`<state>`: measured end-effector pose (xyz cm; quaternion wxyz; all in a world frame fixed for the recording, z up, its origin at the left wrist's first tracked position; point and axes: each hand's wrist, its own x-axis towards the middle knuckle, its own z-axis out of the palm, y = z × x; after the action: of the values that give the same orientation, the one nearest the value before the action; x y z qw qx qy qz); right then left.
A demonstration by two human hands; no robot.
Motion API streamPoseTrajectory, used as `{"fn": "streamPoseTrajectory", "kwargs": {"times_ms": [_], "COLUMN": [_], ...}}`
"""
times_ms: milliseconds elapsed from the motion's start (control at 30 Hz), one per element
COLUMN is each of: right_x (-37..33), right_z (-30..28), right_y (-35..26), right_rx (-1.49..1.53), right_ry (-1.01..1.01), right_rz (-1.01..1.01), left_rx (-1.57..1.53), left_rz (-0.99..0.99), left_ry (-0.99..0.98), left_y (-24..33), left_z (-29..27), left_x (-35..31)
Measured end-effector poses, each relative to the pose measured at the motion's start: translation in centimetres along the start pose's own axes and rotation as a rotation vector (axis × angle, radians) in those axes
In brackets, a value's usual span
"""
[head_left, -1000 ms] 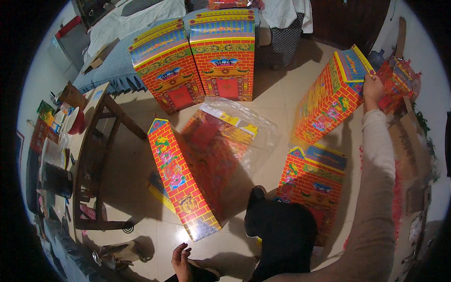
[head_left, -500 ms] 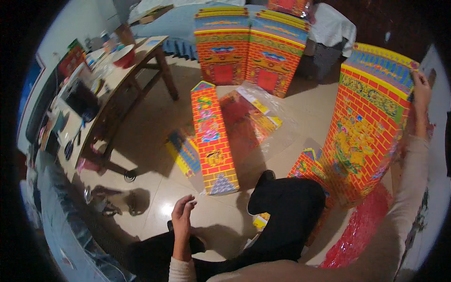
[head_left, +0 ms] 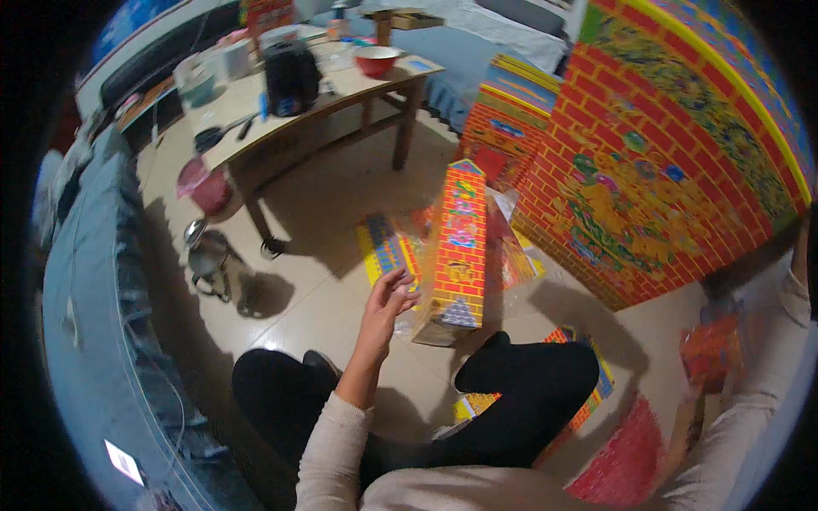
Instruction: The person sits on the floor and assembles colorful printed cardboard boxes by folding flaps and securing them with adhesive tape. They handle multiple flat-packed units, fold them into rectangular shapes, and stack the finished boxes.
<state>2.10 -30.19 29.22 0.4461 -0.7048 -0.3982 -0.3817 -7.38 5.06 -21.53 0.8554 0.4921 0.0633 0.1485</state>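
A large printed cardboard panel point(head_left: 630, 170), with a red-and-yellow brick pattern and a floral picture, is raised at the right. My right hand point(head_left: 801, 243) grips its right edge; the hand is dark, and most of its fingers are hidden. In the middle, my left hand point(head_left: 390, 300) hangs in the air with loosely bent fingers and nothing in it. Just beyond it stands a tall, narrow cardboard box point(head_left: 460, 247) in the same brick print. Behind the raised panel, a folded printed cardboard piece point(head_left: 503, 128) stands partly hidden.
A wooden table point(head_left: 341, 111) at the far left bears a red bowl point(head_left: 375, 64) and a black container point(head_left: 290, 78). A metal kettle point(head_left: 207, 254) and a pink bin point(head_left: 204, 186) are on the floor. Printed sheets point(head_left: 388, 251) lie around the box; red plastic wrap point(head_left: 626, 451) is near my right forearm.
My right hand has brought the large panel up and closer, and it now covers part of the standing folded piece. My left hand has moved forward, closer to the narrow box. The view has turned.
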Motion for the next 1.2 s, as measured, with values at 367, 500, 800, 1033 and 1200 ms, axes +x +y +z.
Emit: {"fn": "streamPoseTrajectory", "kwargs": {"times_ms": [367, 500, 800, 1033, 1200], "right_x": [0.9, 3.1, 11.0, 3.6, -3.9], "right_z": [8.3, 7.9, 8.2, 16.7, 26.8], "right_y": [1.8, 6.0, 10.9, 18.1, 22.3], "right_rx": [0.323, 0.463, 0.837, 0.72, 0.93], "right_ry": [-0.351, -0.403, -0.427, -0.32, -0.343], "right_rz": [0.346, 0.471, 0.594, 0.751, 0.754], "left_rx": [-0.81, -0.906, -1.228, -0.909, -0.027], "left_rz": [-0.204, -0.352, -0.019, 0.508, 0.692], "left_ry": [-0.028, 0.057, 0.054, 0.076, 0.405], "left_y": [-0.1, 1.1, 0.9, 2.9, 6.5], "left_z": [0.9, 3.5, -1.8, -11.7, -11.4], "left_x": [-2.0, -2.5, -1.6, -5.2, -11.2]}}
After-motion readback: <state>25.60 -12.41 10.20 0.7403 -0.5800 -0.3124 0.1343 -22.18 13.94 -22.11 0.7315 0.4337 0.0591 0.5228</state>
